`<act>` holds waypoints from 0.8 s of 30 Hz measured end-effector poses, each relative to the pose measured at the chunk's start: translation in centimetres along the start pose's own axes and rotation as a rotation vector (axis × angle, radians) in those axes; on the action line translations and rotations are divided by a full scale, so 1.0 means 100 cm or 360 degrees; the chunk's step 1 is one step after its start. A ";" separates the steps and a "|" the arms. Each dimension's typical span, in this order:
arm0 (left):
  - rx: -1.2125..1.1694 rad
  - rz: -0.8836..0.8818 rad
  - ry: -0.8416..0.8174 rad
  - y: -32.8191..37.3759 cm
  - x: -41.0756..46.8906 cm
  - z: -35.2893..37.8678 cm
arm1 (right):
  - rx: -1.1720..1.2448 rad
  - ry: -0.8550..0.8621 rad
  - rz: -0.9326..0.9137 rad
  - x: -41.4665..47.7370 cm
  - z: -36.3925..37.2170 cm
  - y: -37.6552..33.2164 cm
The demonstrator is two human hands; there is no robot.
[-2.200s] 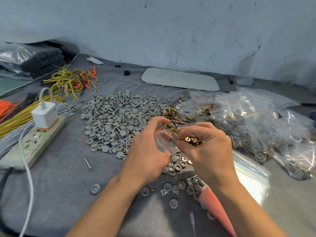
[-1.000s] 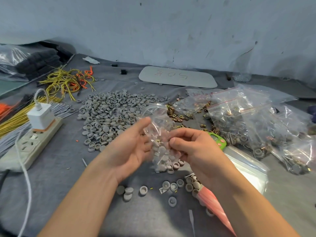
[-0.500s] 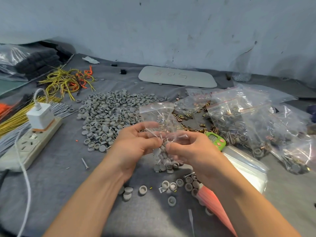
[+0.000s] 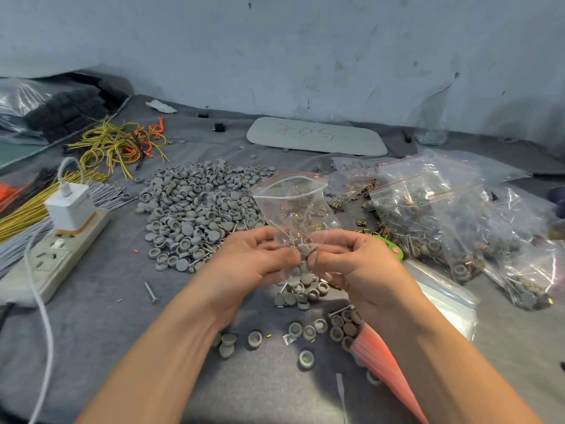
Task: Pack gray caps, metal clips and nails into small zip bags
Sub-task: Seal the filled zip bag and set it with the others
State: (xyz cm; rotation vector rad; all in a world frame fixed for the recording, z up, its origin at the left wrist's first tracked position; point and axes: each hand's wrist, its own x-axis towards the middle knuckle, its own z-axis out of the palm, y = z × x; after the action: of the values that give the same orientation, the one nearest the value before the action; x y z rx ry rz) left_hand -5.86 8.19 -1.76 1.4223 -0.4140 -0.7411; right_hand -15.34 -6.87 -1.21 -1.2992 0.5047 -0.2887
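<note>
Clear plastic, red-striped at its open mouth: a small zip bag (image 4: 295, 206) stands upright above the tabletop (image 4: 91, 332), its lower half pinched from both sides. The left hand (image 4: 253, 264) and right hand (image 4: 351, 261) meet at its waist, each grip pinching the film with thumb against curled fingers, palms turned inward, forearms reaching in from the lower edge. Gray caps (image 4: 302, 254) and thin nails (image 4: 290, 237) bunch inside the bag between the two grips. Brass-coloured clips (image 4: 301, 214) show through the film above, though whether they sit inside or lie behind it is hard to tell. Just beneath the hands lie loose caps (image 4: 302, 296), round and hollow-backed. Beyond the left hand spreads the large heap of gray caps (image 4: 195, 209), with a single nail (image 4: 152, 292) near it on the gray cloth. To the right, metal clips (image 4: 371, 231) lie scattered beside filled bags (image 4: 428, 215), crinkled and glossy. A white power strip (image 4: 58, 255) lies at far left.
</note>
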 end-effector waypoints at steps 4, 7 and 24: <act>0.0046 0.0075 0.0153 -0.002 0.001 0.002 | -0.0094 0.0081 -0.0022 0.000 0.002 0.001; 0.0074 0.0092 0.0181 -0.003 0.001 0.002 | -0.0299 0.0124 -0.0140 -0.002 0.003 0.001; -0.0282 -0.0084 -0.0184 0.001 0.001 -0.002 | 0.0107 -0.0233 -0.0111 -0.005 0.000 -0.002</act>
State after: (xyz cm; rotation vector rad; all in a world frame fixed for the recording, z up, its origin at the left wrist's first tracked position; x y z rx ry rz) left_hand -5.58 8.25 -1.68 1.2320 -0.3913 -0.8837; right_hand -15.74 -6.70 -0.94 -1.2633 0.3238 -0.2642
